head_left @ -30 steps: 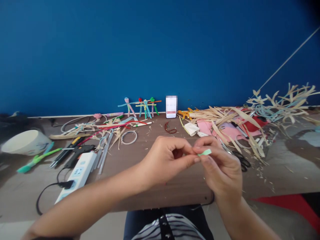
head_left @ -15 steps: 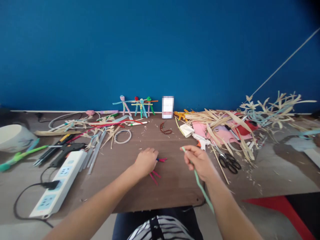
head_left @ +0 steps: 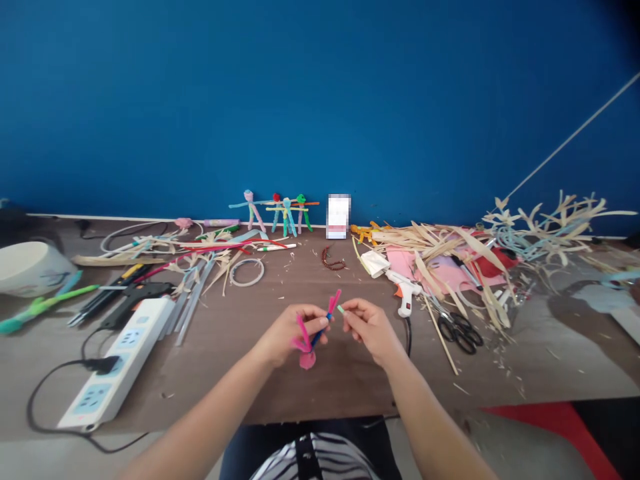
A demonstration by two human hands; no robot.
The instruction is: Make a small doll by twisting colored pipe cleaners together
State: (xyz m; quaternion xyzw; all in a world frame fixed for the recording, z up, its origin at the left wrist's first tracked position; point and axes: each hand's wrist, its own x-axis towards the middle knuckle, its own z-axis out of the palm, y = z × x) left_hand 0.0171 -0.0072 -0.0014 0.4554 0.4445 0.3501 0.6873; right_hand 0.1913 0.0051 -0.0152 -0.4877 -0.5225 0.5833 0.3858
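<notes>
My left hand [head_left: 281, 335] is closed around a pink and blue pipe-cleaner figure [head_left: 308, 361]. Its round pink end hangs toward me, and pink ends stick out on the far side past a blue wrapped section. Just to the right, my right hand [head_left: 371, 329] pinches a light green pipe cleaner [head_left: 341, 309]. Only its short tip shows, close beside the figure's pink far ends; the rest is hidden by the hand. Whether the tip touches the figure I cannot tell. Both hands are above the table's front middle.
Several pipe-cleaner figures [head_left: 287, 217] stand by the blue wall. A white glue gun [head_left: 406, 293] and black scissors [head_left: 463, 332] lie at right, beside heaped pale strips [head_left: 425, 239]. At left are a power strip [head_left: 120, 367], a black glue gun [head_left: 137, 301] and glue sticks [head_left: 193, 307].
My left hand has lifted the pink and blue figure off the table. My right hand has moved left with the green pipe cleaner, whose long dangling part is now out of sight.
</notes>
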